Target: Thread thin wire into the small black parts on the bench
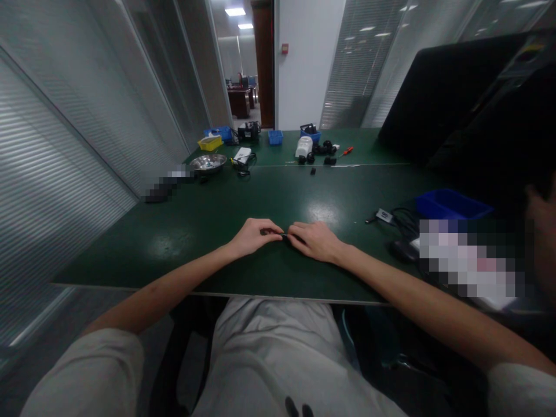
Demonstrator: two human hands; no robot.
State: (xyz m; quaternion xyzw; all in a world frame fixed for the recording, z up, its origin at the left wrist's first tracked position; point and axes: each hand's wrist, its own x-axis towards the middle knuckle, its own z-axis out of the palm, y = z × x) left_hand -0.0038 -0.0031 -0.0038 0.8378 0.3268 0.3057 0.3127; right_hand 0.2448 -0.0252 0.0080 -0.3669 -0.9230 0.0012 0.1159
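Note:
Near the front edge of the dark green table, my two hands meet over a small dark object. My left hand pinches its left end between thumb and fingers. From the other side, my right hand closes on its right end, with the fingers curled and the palm turned down. Most of the object is hidden by my fingertips, and it is too small to make out.
At the right are a blue tray, cables with a grey connector and a person's hand. Farther back stand a metal bowl, a yellow bin, a white device and a red screwdriver.

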